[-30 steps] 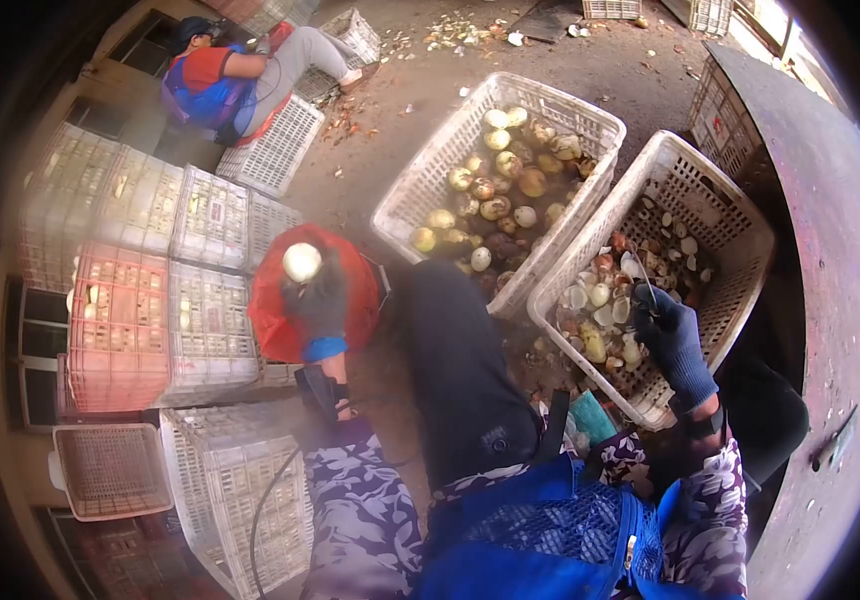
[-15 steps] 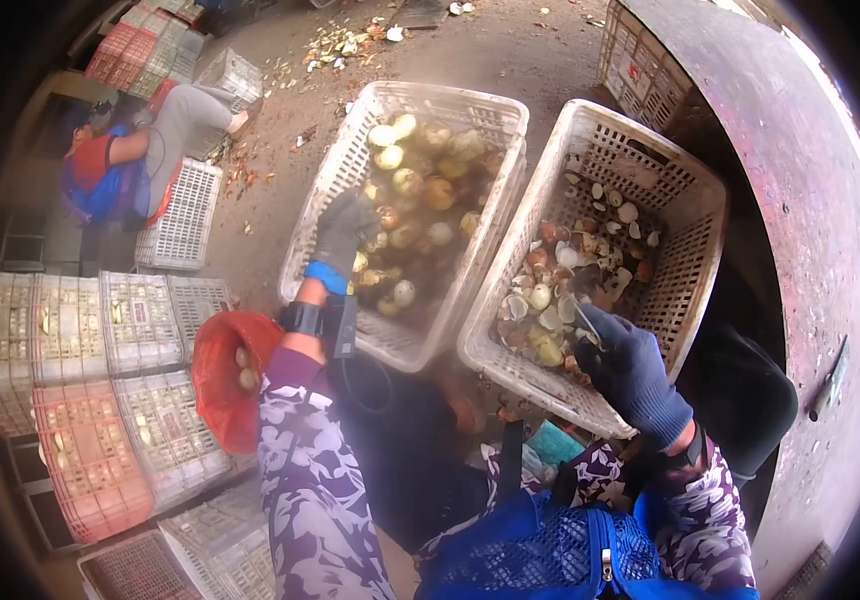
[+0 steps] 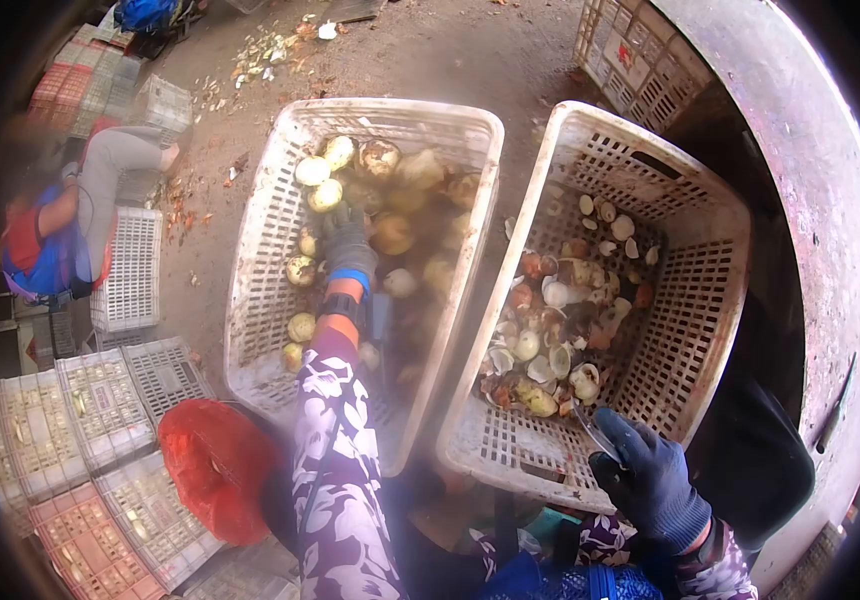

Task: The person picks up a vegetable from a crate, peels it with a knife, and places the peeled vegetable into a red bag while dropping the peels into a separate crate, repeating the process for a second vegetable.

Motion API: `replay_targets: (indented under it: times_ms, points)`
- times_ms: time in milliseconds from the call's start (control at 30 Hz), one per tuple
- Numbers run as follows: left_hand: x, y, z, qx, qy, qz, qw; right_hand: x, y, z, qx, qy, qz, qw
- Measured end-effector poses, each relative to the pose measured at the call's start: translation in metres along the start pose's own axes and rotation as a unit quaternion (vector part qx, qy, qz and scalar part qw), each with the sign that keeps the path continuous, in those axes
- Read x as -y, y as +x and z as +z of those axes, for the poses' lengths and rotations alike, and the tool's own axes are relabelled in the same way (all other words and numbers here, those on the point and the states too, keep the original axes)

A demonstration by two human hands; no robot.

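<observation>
My gloved left hand (image 3: pixel 347 243) reaches into the left crate (image 3: pixel 268 200), its fingers curled down among the round pale fruits (image 3: pixel 325 195); I cannot tell whether they grip one. My right hand (image 3: pixel 650 480) pinches a knife (image 3: pixel 590 432) at the near rim of the right crate (image 3: pixel 710 290) of peelings.

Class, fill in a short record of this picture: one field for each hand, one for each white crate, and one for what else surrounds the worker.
left hand: gloved left hand reaches into the left crate, on the round fruits; grip hidden
right hand: gloved right hand holds a knife at the near rim of the right crate
left crate: left crate holds whole round fruits
right crate: right crate holds cut shells and peelings
surroundings: red bag, stacked crates, seated person
</observation>
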State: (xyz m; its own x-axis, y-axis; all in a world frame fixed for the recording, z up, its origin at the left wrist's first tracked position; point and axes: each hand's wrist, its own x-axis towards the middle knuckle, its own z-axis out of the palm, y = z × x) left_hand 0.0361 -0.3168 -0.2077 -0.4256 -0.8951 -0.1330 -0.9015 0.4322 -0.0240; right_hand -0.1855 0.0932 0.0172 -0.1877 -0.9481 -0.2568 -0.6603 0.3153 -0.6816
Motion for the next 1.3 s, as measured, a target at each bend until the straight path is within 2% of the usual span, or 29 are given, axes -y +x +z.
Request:
replay_targets:
  times_ms: [33, 200, 333, 367, 400, 433, 467, 567, 600, 633, 700, 733, 767, 800, 833, 867, 900, 933, 967, 1067, 1167, 1200, 1300]
  points:
    - [-0.003, 0.005, -0.002, 0.031, 0.013, -0.011, 0.999, -0.002, 0.002, 0.001, 0.004, -0.004, 0.004, 1.000]
    - [0.010, 0.008, 0.002, -0.048, -0.013, 0.034, 0.998, -0.003, 0.006, -0.004, 0.017, -0.017, -0.003, 1.000]
    - [0.013, -0.008, -0.010, -0.099, -0.186, 0.020, 0.977, 0.002, -0.004, -0.009, -0.007, 0.006, -0.026, 1.000]
    - [0.012, -0.015, -0.016, -0.059, -0.343, -0.003, 0.938, 0.003, -0.007, -0.011, -0.017, 0.013, -0.032, 0.999]
    - [0.008, -0.026, -0.025, -0.014, -0.490, -0.024, 0.871, 0.002, -0.009, -0.009, -0.045, 0.019, -0.051, 0.998]
    - [0.002, -0.039, -0.035, 0.035, -0.622, -0.045, 0.781, 0.002, -0.012, -0.008, -0.056, 0.044, -0.051, 0.996]
    - [-0.010, -0.055, -0.058, 0.035, -0.580, 0.029, 0.813, 0.002, -0.014, -0.008, -0.069, 0.068, -0.052, 0.994]
    - [-0.059, -0.115, -0.145, 0.162, -0.618, 0.032, 0.769, 0.011, -0.018, -0.015, -0.084, 0.141, -0.016, 0.986]
    - [-0.068, -0.128, -0.151, 0.165, -0.632, 0.074, 0.754, 0.012, -0.018, -0.015, -0.095, 0.168, -0.022, 0.981]
    - [-0.084, -0.148, -0.169, 0.176, -0.606, 0.100, 0.770, 0.011, -0.019, -0.015, -0.108, 0.194, -0.027, 0.975]
    - [-0.110, -0.184, -0.190, 0.205, -0.619, 0.124, 0.748, 0.008, -0.017, -0.003, -0.150, 0.270, -0.030, 0.951]
    - [-0.128, -0.204, -0.214, 0.250, -0.634, 0.111, 0.724, 0.011, -0.017, -0.006, -0.134, 0.272, -0.023, 0.953]
    - [-0.138, -0.218, -0.220, 0.267, -0.629, 0.095, 0.724, 0.014, -0.017, -0.008, -0.117, 0.274, -0.016, 0.954]
    - [-0.147, -0.232, -0.222, 0.245, -0.589, 0.129, 0.760, 0.016, -0.019, -0.011, -0.099, 0.276, -0.009, 0.956]
    - [-0.156, -0.244, -0.225, 0.219, -0.546, 0.162, 0.792, 0.016, -0.022, -0.012, -0.107, 0.246, -0.034, 0.963]
    - [-0.162, -0.255, -0.220, 0.217, -0.547, 0.166, 0.791, 0.016, -0.024, -0.012, -0.114, 0.217, -0.060, 0.968]
    - [-0.167, -0.263, -0.214, 0.168, -0.487, 0.189, 0.836, 0.017, -0.025, -0.010, -0.120, 0.189, -0.085, 0.971]
    - [-0.173, -0.269, -0.213, 0.131, -0.433, 0.226, 0.862, 0.019, -0.023, -0.007, -0.180, 0.157, -0.139, 0.961]
    - [-0.180, -0.272, -0.215, 0.090, -0.377, 0.263, 0.884, 0.019, -0.024, -0.010, -0.158, 0.176, -0.131, 0.963]
    - [-0.202, -0.294, -0.252, 0.156, -0.339, 0.194, 0.907, 0.017, -0.026, -0.019, -0.097, 0.258, -0.104, 0.956]
    - [-0.199, -0.300, -0.245, 0.124, -0.336, 0.205, 0.911, 0.003, -0.019, -0.004, -0.152, 0.336, -0.121, 0.922]
    - [-0.198, -0.300, -0.239, 0.119, -0.363, 0.201, 0.902, -0.001, -0.018, 0.002, -0.151, 0.380, -0.092, 0.908]
    - [-0.194, -0.297, -0.229, 0.010, -0.375, 0.257, 0.891, 0.005, -0.018, -0.009, -0.128, 0.528, 0.000, 0.839]
